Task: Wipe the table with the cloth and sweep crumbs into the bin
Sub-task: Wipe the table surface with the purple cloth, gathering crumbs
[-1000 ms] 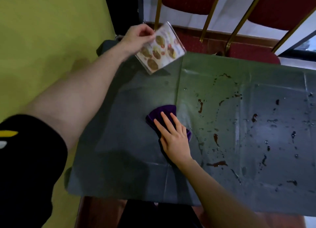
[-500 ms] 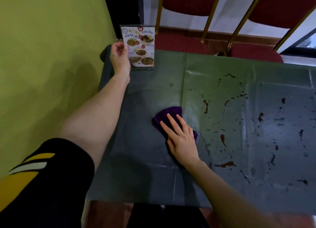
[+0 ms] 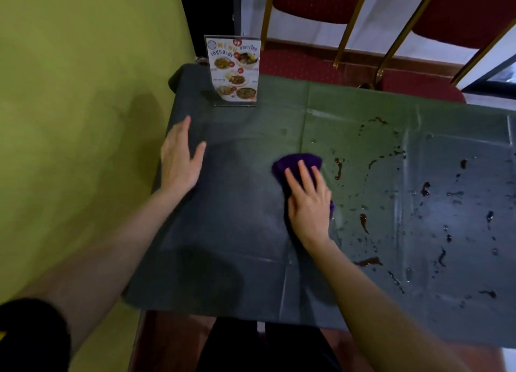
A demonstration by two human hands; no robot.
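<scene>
— Where are your hands?

— Your right hand [image 3: 308, 204] lies flat on the purple cloth [image 3: 297, 163], fingers [image 3: 304, 173] straight and slightly spread, pressing it onto the tabletop [image 3: 237, 226]. Your forearm reaches in from the lower right. Your left hand [image 3: 180, 159] is over the tabletop's left edge beside the green wall [image 3: 69, 106], fingers straight and together, thumb out, holding nothing; whether the palm touches the surface, you cannot tell.

— And the cloth?

— It is bunched into a rounded wad near the middle of the dark tabletop, mostly under your right palm, its far end showing past your fingertips. Brown spills [image 3: 363, 222] and wet droplets lie just to its right and spread across the right side. The menu stand [image 3: 234, 71] is upright at the far left corner, well apart from both hands.
</scene>
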